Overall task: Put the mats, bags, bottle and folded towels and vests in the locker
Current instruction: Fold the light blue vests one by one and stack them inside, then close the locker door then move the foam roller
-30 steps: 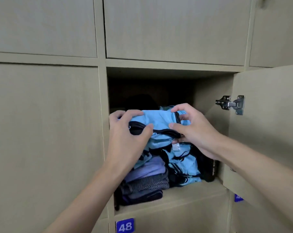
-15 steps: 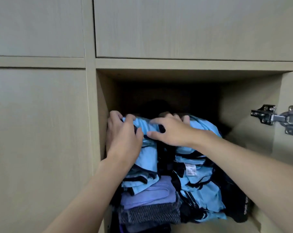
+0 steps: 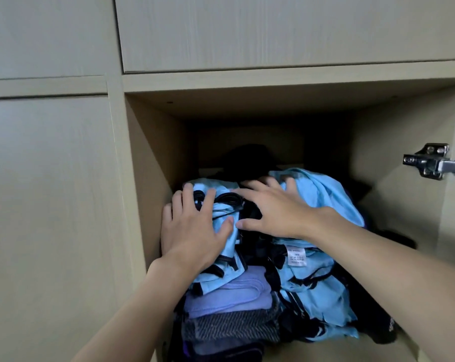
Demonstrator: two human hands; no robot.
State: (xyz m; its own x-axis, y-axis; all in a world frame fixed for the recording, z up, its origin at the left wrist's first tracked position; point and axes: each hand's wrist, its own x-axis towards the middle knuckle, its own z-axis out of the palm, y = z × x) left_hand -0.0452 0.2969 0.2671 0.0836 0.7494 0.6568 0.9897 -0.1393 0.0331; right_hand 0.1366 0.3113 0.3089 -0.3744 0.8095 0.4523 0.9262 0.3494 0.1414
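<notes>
The locker (image 3: 153, 165) stood open in a wall of pale, wood-grained panels, with a closed door (image 3: 273, 30) above it and another (image 3: 46, 205) to its left. At the right edge a metal hinge (image 3: 430, 163) caught the light against the inner side wall. The back of the compartment lay in deep shadow, and a dark shape (image 3: 247, 158) sat there, too dim to tell what it was.

On the locker's shelf floor (image 3: 325, 348) the cloth was packed in two heaps side by side. On the left, a folded blue vest (image 3: 216, 279) with black trim lay on a purple towel (image 3: 229, 293), which rested on a grey herringbone towel (image 3: 229, 327). On the right sat a looser pile of blue vests (image 3: 320, 291), one showing a white label (image 3: 296, 257), with black fabric beside it toward the right wall.

Both hands were inside the opening. The left hand (image 3: 195, 231) lay flat with fingers spread on top of the left heap, pressing the blue cloth and gripping nothing. The right hand (image 3: 276, 212) was likewise spread wide, its thumb near the left thumb and its fingertips resting on the top of the right pile.
</notes>
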